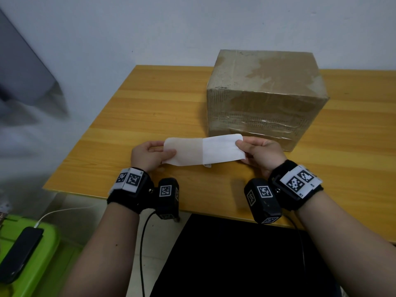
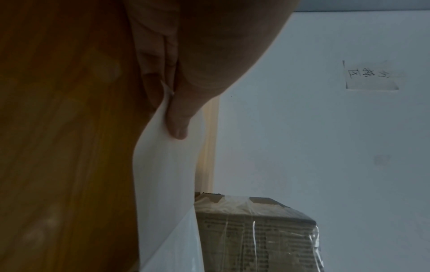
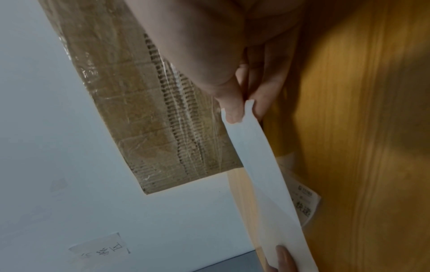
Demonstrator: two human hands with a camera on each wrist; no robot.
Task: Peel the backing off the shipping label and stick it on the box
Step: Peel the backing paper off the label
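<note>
On the table: a wooden table (image 1: 162,99) with yellow-orange grain stands against a pale bluish wall (image 1: 150,28).
Room: a grey shape, blurred, fills the far left; a green bin (image 1: 42,249) sits low at the near left, beside the table.
Writing: a taped paper note (image 2: 370,75) on the wall bears handwritten characters, too faint to read; black-and-white square markers sit on the wrist bands (image 1: 300,181); small print shows on the label's underside in the right wrist view, not legible.
Box: a brown cardboard box (image 1: 265,91), wrapped in clear tape, stands on the far right part of the table, touching nothing else.
Shipping label: a white shipping label (image 1: 222,148) and its paler backing (image 1: 184,152) stretch as one strip above the table, just near of the box.
Left hand: the left hand (image 1: 147,156) pinches the backing end between thumb and fingers.
Right hand: the right hand (image 1: 261,155) pinches the label end likewise.
Other things: a dark phone (image 1: 19,254) with a white cable (image 1: 62,212) lies on the green bin; black cords hang from the wrist cameras.
</note>
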